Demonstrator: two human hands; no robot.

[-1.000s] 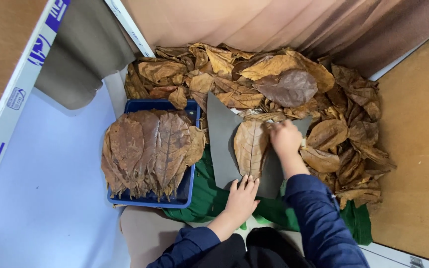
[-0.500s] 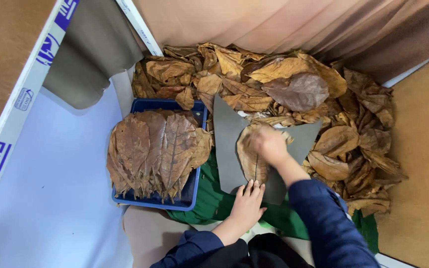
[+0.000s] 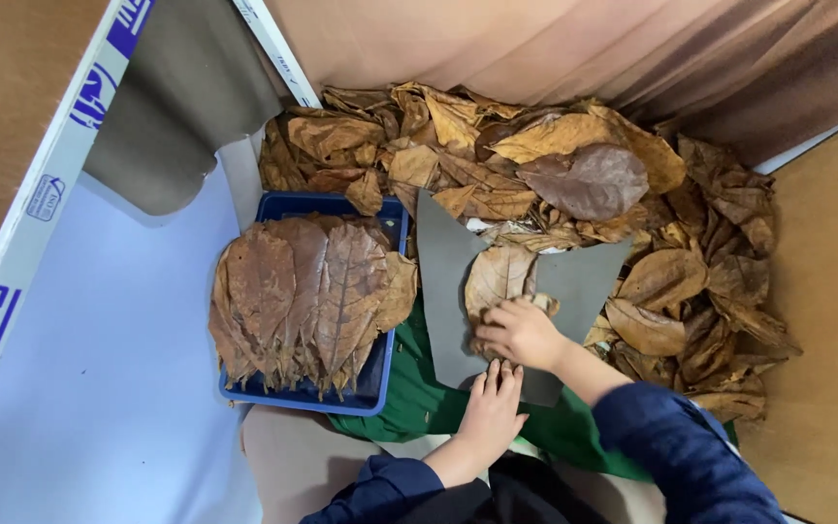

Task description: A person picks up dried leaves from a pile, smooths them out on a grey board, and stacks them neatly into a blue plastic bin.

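A dry brown leaf (image 3: 497, 277) lies flat on a grey sheet (image 3: 448, 281) in front of me. My right hand (image 3: 521, 333) presses down on the leaf's near end, fingers curled over it. My left hand (image 3: 490, 408) rests flat on the sheet's near edge, fingertips touching the leaf's stem end. Left of the sheet stands a blue tray (image 3: 377, 388) holding a neat stack of flattened brown leaves (image 3: 303, 291). A loose pile of curled dry leaves (image 3: 584, 175) spreads behind and to the right of the sheet.
A green cloth (image 3: 419, 398) lies under the grey sheet. A pale blue surface (image 3: 99, 369) extends to the left, with a white printed board (image 3: 41, 204) along it. A grey cloth (image 3: 172, 107) and a beige curtain (image 3: 535, 49) hang behind. Brown flooring (image 3: 836, 272) is at right.
My right hand has slid down the leaf from its upper right edge to its near end. My left hand has stayed at the sheet's near edge. The view shifted slightly.
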